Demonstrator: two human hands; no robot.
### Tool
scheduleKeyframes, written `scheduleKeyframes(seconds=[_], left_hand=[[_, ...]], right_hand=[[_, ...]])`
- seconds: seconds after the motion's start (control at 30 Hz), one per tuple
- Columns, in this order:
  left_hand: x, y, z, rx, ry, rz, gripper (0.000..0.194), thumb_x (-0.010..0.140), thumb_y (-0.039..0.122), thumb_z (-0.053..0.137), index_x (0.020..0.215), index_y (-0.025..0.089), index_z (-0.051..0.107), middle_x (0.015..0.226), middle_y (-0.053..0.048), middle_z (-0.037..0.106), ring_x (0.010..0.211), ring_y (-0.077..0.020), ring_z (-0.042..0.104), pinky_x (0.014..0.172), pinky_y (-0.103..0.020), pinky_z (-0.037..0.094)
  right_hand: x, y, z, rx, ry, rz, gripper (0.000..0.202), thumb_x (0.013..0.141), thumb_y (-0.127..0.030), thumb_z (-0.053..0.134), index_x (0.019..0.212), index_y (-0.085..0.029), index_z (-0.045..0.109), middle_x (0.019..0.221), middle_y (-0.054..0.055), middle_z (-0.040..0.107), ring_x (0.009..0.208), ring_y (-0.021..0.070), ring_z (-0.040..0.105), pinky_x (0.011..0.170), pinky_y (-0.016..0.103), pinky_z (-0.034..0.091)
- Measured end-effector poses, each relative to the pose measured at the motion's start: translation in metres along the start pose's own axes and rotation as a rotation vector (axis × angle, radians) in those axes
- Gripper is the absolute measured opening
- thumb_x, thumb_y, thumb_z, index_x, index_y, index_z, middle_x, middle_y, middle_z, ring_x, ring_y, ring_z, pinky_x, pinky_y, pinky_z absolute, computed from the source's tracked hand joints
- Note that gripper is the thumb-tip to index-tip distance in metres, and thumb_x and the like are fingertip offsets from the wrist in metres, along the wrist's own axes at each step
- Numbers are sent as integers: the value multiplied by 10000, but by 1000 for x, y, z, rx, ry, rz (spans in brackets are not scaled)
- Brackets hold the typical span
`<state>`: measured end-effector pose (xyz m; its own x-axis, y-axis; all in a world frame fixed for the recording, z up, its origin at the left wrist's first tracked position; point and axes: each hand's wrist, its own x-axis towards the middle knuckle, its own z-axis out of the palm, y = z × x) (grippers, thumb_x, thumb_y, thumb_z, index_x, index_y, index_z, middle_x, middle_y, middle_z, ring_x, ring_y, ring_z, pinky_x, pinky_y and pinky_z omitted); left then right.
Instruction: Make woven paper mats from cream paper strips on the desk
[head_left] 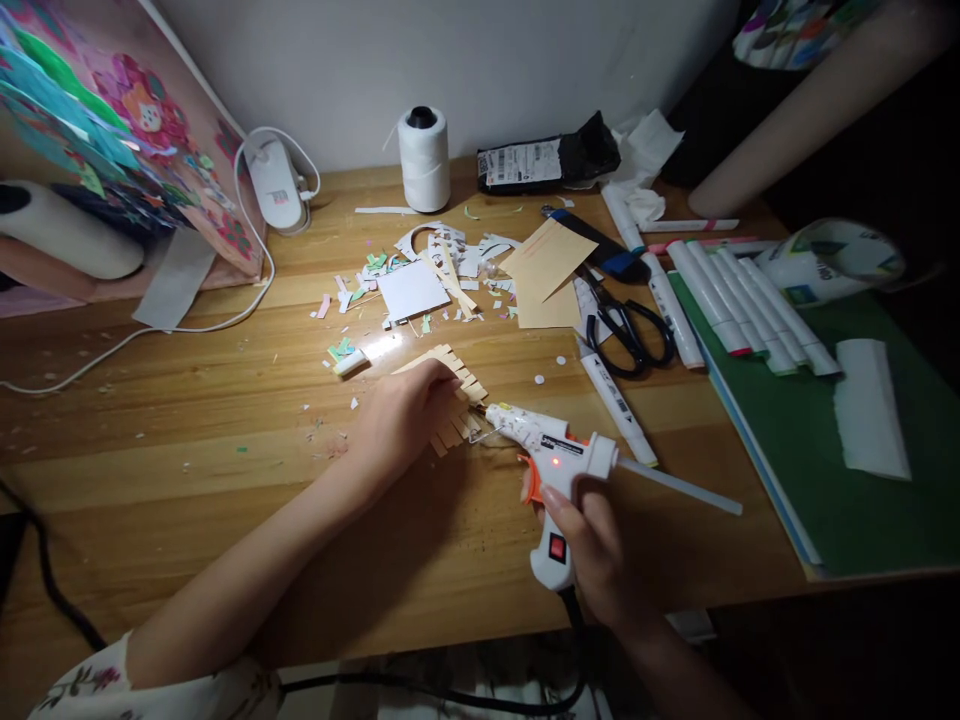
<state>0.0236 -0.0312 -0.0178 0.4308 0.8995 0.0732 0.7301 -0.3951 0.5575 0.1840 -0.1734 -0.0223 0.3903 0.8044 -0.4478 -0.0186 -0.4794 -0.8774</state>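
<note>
My right hand (pixel 592 545) is wrapped round the handle of a white hot glue gun (pixel 551 450) with an orange trigger and a lit red light. A clear glue stick (pixel 686 487) sticks out of its back end. The nozzle points left and meets the edge of a tan piece of fringed paper (pixel 469 385), cut into strips along its side. Over that paper bends my left hand (pixel 405 405), its fingers closed on it near the nozzle. My fingertips partly cover the paper, so the exact contact of nozzle and paper is hidden.
Paper scraps (pixel 450 270) and tan card (pixel 551 270) lie behind my hands. Black scissors (pixel 634 325) and a white marker (pixel 616 400) rest to the right, near more markers on a green board (pixel 892 520). A thread spool (pixel 424 160) stands at the back. The gun's black cord (pixel 450 695) hangs below the table edge.
</note>
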Motion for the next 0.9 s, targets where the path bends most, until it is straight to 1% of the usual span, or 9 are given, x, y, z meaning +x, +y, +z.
scheduleKeyframes(seconds=[0.1, 0.17, 0.33, 0.47, 0.57, 0.67, 0.73, 0.8, 0.9], left_hand=[[0, -3, 2, -3, 23, 22, 62, 808, 183, 585, 793, 152, 637, 680, -10, 652, 584, -102, 537, 539, -214, 367], [0, -3, 3, -16, 23, 27, 59, 810, 188, 588, 809, 153, 636, 688, -9, 653, 581, -100, 537, 542, -214, 373], [-1, -3, 2, -2, 12, 22, 74, 817, 203, 578, 812, 157, 635, 687, -15, 650, 580, -109, 534, 533, -224, 364], [-1, -2, 1, -4, 11, 13, 98, 829, 223, 560, 811, 157, 630, 694, -18, 645, 592, -118, 528, 540, -235, 363], [-2, -1, 1, -29, -20, 8, 118, 841, 241, 544, 826, 163, 632, 713, -20, 645, 606, -121, 528, 548, -239, 369], [-3, 0, 3, -47, -50, 7, 115, 843, 241, 549, 830, 166, 636, 728, -23, 646, 615, -121, 526, 550, -241, 370], [-3, 0, 4, -44, -49, 24, 114, 845, 241, 556, 821, 164, 637, 752, -28, 643, 630, -123, 524, 563, -245, 374], [-3, 0, 5, -37, -56, 50, 123, 854, 241, 554, 814, 160, 638, 794, -38, 637, 662, -126, 528, 588, -251, 384], [-3, 2, 6, -22, -77, 69, 147, 864, 246, 546, 805, 152, 643, 833, -51, 622, 681, -128, 526, 597, -253, 388]], right_hand=[[0, -4, 1, -24, -78, 29, 296, 782, -463, 532, 837, -184, 613, 674, -1, 575, 586, 155, 516, 547, 248, 437], [0, -5, 1, -25, -102, 42, 295, 791, -475, 518, 788, -189, 590, 616, -16, 534, 527, 141, 481, 513, 244, 420], [1, -8, 1, -18, -110, 47, 303, 784, -497, 525, 750, -197, 555, 567, -40, 469, 499, 134, 467, 494, 239, 414], [1, -7, 0, -5, -100, 79, 290, 786, -488, 532, 752, -201, 559, 586, -34, 495, 520, 141, 484, 510, 240, 423], [0, -6, 0, -13, -82, 90, 294, 780, -482, 542, 787, -193, 592, 636, -18, 552, 563, 152, 515, 542, 244, 443], [0, -8, 0, -9, -54, 79, 339, 765, -478, 556, 915, -181, 625, 783, 13, 624, 651, 168, 555, 573, 244, 456], [-1, -9, 0, -22, -31, 75, 368, 757, -473, 566, 967, -178, 632, 839, 26, 641, 720, 186, 571, 600, 248, 461], [-1, -9, -2, -39, -18, 76, 374, 750, -474, 576, 963, -174, 644, 861, 34, 648, 756, 198, 575, 623, 257, 465], [1, -5, -9, -13, -25, 84, 396, 736, -488, 591, 956, -165, 654, 829, 43, 653, 729, 205, 577, 601, 270, 465]])
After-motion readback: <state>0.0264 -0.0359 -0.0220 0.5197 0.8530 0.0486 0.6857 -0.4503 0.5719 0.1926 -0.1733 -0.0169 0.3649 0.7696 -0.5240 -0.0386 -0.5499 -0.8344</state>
